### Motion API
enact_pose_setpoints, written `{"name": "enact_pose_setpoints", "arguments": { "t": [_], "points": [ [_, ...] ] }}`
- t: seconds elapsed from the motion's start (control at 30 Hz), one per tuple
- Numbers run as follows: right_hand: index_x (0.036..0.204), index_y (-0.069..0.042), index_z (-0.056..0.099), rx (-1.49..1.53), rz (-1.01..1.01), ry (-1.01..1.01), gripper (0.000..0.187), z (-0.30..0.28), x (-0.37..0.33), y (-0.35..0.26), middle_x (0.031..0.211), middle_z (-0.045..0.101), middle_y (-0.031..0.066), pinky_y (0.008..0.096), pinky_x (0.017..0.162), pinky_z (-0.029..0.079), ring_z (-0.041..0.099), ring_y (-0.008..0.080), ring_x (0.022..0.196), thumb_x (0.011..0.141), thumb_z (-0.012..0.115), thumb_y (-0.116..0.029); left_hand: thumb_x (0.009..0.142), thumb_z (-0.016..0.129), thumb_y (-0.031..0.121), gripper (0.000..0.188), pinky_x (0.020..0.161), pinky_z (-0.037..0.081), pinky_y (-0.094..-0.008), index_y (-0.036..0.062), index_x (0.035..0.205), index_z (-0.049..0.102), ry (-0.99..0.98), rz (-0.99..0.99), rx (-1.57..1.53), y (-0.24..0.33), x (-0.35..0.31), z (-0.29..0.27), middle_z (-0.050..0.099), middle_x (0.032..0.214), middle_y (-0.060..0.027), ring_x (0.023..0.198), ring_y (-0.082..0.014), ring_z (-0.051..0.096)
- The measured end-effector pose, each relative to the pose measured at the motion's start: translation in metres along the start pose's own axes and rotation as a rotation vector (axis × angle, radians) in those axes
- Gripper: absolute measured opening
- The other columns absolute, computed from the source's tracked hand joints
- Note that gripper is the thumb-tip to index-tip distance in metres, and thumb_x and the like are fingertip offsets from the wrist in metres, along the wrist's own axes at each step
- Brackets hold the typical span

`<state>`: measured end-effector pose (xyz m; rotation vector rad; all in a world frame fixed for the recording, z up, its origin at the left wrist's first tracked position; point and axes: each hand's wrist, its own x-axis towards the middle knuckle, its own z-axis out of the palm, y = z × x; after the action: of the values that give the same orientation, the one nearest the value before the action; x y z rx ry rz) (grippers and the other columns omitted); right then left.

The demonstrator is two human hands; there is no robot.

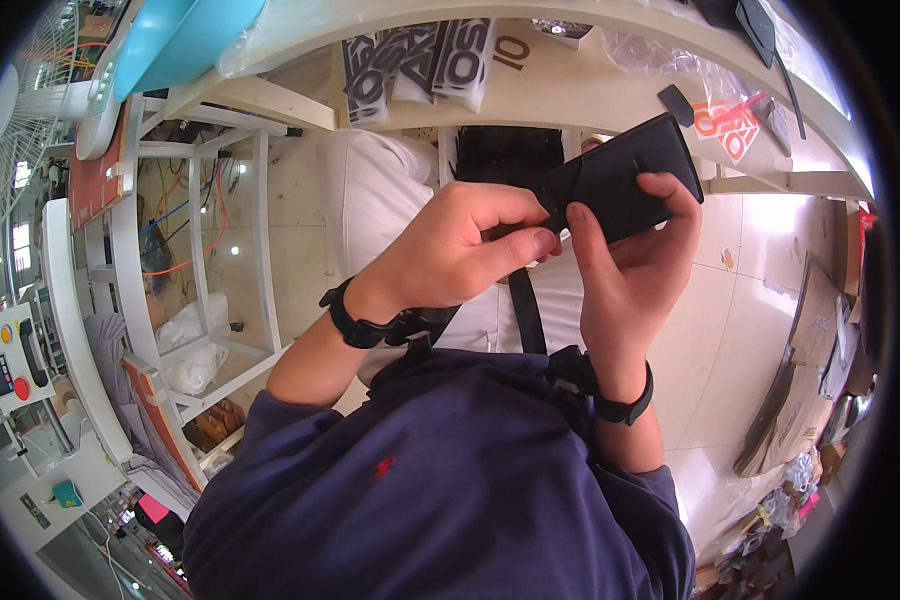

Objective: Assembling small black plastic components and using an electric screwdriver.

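Note:
A flat black wallet-like case [625, 170] is held up in front of my lap, tilted with its right end higher. My right hand [635, 270] grips it from below, the thumb at its lower left edge and a bent finger over its face. At the case's lower left end, my left hand [465, 245] has thumb and forefinger pinched together. The left fingertips touch or nearly touch the case's corner; what lies between them is hidden. A small dark rectangular piece [676, 105] shows beyond the case's upper right corner, by the table edge.
Ahead is a pale table [570, 95] bearing printed plastic packets [410, 65] and clear plastic film [660, 55]. A turquoise basin [180, 40] stands at upper left, near a fan [25, 120]. White rack legs [262, 230] stand left; flattened cardboard [795, 390] lies right.

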<state>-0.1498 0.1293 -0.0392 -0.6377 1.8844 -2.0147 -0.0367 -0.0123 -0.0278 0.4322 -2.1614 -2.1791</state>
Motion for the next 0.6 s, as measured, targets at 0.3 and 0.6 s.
{"name": "enact_pose_setpoints", "arguments": {
  "t": [0.3, 0.6],
  "points": [
    [0.122, -0.002, 0.048, 0.018, -0.007, -0.021, 0.057, -0.0011, -0.0001, -0.0006, 0.118, 0.054, 0.0055, 0.0210, 0.068, 0.056, 0.067, 0.0104, 0.090, 0.077, 0.080, 0.010, 0.098, 0.060, 0.011, 0.018, 0.072, 0.049, -0.0263, -0.0065, 0.097, 0.066, -0.003, 0.014, -0.008, 0.0035, -0.0001, 0.0011, 0.065, 0.087, -0.0074, 0.081, -0.0119, 0.062],
    [0.122, -0.003, 0.049, -0.062, -0.039, -0.012, 0.056, -0.0033, 0.0011, 0.0020, 0.116, 0.056, 0.0044, 0.0183, 0.058, 0.049, 0.066, 0.0061, 0.079, 0.077, 0.081, 0.008, 0.098, 0.057, 0.008, 0.017, 0.071, 0.049, -0.0269, -0.0064, 0.097, 0.066, -0.018, 0.010, -0.015, 0.0011, 0.0024, 0.0010, 0.065, 0.088, -0.0079, 0.081, -0.0126, 0.061]
  ]
}}
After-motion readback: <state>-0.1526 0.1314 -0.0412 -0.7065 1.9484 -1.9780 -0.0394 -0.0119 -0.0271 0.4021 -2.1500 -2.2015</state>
